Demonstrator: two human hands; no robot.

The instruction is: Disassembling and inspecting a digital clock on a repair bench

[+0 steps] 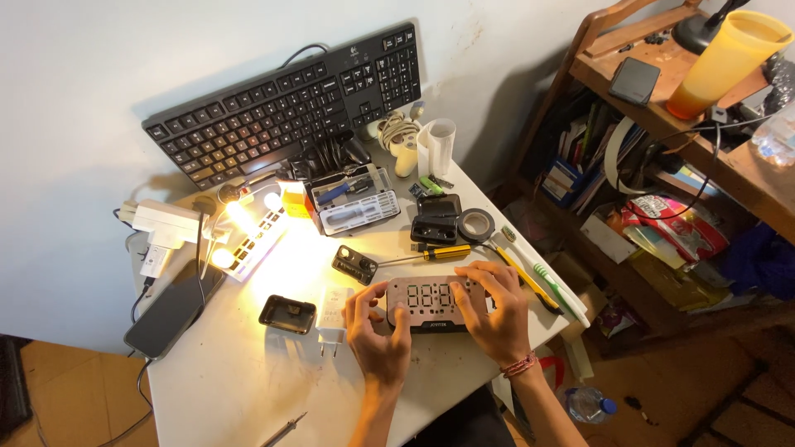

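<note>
Both hands rest on a flat rectangular digital clock faceplate (431, 305) lying on the white table (240, 381): the left hand (374, 331) clamps its left end, thumb up on the face and fingers curled round the edge, while the right hand (493, 310) lies spread over the right end with fingers flat on top, covering that portion. Neither hand holds a tool. Judgement: the work in hand appears to be pressing or steadying the panel, and it is done well by keeping even pressure at both ends so the thin plate does not bow, and by keeping fingertips off the cut-out segments. Faceplate condition: grey-brown, rounded corners, digit-shaped openings across the middle, a dark strip along the near edge; its right part is hidden beneath the right hand. Just beyond the right hand lie a yellow-handled screwdriver (439, 253), a roll of black tape (476, 224) and a green toothbrush (556, 288). Just beyond the left hand sits a small dark module (355, 265); to its left, touching or nearly so, a white plug adapter (333, 313), then a small black tray (287, 314). Farther off, a lit lamp strip (248, 240) and a black keyboard (286, 103) leaning on the wall
</note>
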